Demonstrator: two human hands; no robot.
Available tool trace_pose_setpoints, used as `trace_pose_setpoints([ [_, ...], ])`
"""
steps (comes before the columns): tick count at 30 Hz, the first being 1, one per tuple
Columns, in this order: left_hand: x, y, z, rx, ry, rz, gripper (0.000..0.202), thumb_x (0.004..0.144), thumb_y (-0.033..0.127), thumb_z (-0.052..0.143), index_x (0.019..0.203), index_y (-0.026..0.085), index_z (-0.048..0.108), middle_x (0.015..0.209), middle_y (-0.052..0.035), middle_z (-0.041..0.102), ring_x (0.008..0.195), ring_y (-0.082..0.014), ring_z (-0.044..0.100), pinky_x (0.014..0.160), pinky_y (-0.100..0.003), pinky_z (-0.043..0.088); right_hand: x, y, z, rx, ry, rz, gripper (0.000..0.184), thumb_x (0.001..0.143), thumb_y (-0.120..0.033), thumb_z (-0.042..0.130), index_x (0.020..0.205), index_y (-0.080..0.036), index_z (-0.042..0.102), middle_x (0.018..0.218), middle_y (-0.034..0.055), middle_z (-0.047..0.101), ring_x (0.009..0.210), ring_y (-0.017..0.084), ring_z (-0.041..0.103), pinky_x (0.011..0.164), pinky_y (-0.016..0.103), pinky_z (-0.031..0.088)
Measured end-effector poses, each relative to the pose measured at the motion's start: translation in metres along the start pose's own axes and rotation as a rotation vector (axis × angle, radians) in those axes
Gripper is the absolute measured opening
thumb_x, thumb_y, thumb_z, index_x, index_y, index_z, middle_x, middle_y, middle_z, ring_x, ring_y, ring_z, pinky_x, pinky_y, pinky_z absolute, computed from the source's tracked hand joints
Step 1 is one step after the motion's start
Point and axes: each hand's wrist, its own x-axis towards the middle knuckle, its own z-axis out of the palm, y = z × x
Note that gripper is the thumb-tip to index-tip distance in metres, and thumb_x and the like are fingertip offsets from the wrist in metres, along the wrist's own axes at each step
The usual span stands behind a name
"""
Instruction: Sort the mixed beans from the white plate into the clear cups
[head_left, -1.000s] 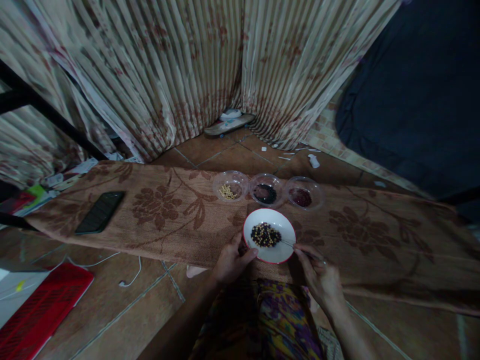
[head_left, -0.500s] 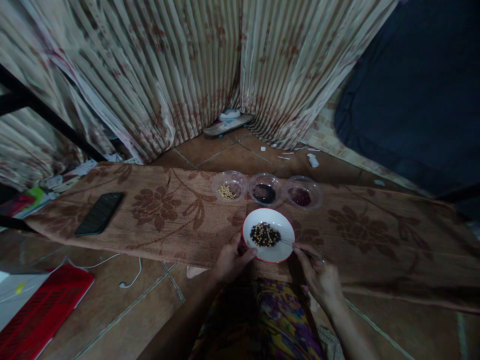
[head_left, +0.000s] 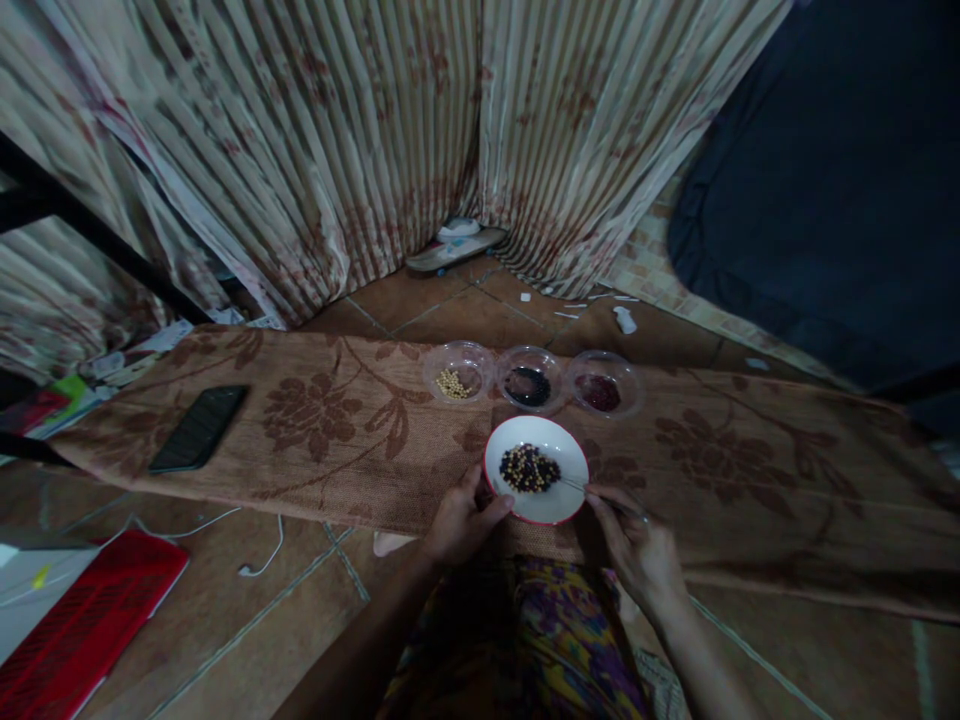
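A white bowl (head_left: 535, 505) with a red rim sits on a brown flowered cloth (head_left: 337, 430) and holds a heap of mixed dark and pale beans (head_left: 529, 468). My left hand (head_left: 463, 522) grips the bowl's near left rim, thumb on the edge. My right hand (head_left: 634, 540) pinches thin metal tweezers (head_left: 576, 485) whose tips reach into the beans. Behind the bowl stand three small clear cups: one with pale beans (head_left: 457, 374), one with black beans (head_left: 529, 380), one with red beans (head_left: 603, 385).
A black phone (head_left: 199, 427) lies on the cloth at the left. A red laptop (head_left: 82, 625) and a white cable (head_left: 255, 545) are on the tiled floor. Striped curtains (head_left: 337, 150) hang behind, with a sandal (head_left: 454, 247) at their foot. A dark sheet (head_left: 825, 180) fills the right.
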Motion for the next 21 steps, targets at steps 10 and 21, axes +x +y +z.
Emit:
trace_pose_setpoints([
  [10, 0.0002, 0.0001, -0.0005, -0.008, -0.01, 0.026, 0.051, 0.083, 0.039, 0.06, 0.129, 0.02, 0.05, 0.098, -0.0015, 0.07, 0.086, -0.0182, 0.064, 0.08, -0.027, 0.05, 0.0007, 0.0006, -0.0012, -0.002, 0.016, -0.001, 0.032, 0.088, -0.045, 0.05, 0.091, -0.02, 0.07, 0.094, 0.0078, 0.072, 0.085, 0.021, 0.069, 0.076, 0.033, 0.055],
  [21, 0.0001, -0.0001, -0.0006, -0.002, -0.007, 0.035, 0.048, 0.084, 0.04, 0.06, 0.127, 0.021, 0.052, 0.097, -0.0024, 0.07, 0.087, -0.0192, 0.063, 0.083, -0.029, 0.05, -0.0003, 0.0001, -0.0003, -0.007, 0.016, -0.01, 0.033, 0.089, -0.046, 0.049, 0.092, -0.021, 0.071, 0.094, 0.0073, 0.073, 0.084, 0.022, 0.069, 0.076, 0.033, 0.055],
])
